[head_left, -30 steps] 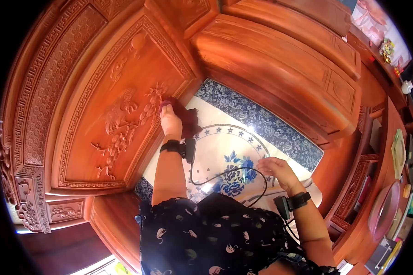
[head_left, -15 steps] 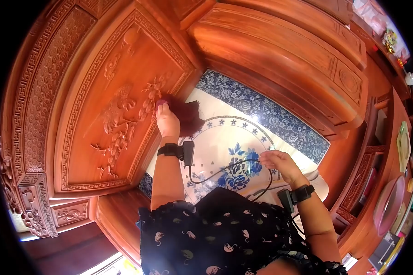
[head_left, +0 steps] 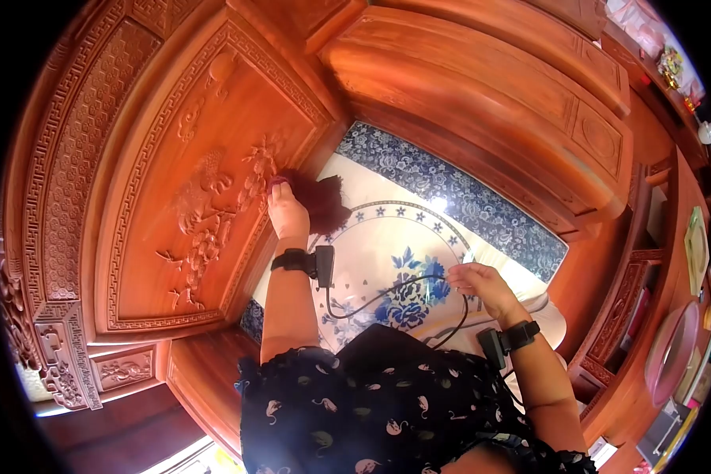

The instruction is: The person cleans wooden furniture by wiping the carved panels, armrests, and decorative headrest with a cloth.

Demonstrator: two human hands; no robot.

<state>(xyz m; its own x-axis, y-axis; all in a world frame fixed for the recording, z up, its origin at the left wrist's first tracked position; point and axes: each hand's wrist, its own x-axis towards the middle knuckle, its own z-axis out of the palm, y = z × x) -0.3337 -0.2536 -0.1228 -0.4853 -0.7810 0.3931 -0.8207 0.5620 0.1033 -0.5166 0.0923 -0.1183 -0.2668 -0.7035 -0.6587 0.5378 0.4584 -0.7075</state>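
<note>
My left hand (head_left: 287, 210) grips a dark red cloth (head_left: 317, 201) against the lower right part of a carved wooden panel (head_left: 158, 229). The cloth hangs beside the raised branch carving (head_left: 259, 175). My right hand (head_left: 482, 286) hovers over the patterned floor (head_left: 379, 178), its fingers slightly bent and apart, with nothing seen in it. Each wrist wears a black strap with a small box, and a black cable (head_left: 355, 310) loops between them.
A large wooden drawer front (head_left: 466, 103) stands ahead. On the right are open wooden shelves (head_left: 616, 316), a pink oval basin (head_left: 671, 355), a green tray (head_left: 695, 251) and a small white cup (head_left: 708, 133). The cable passes close to my right fingers.
The view has shifted slightly. Beside the panel, my left hand and the cloth have moved only a little, and my right hand stays over the floor.
</note>
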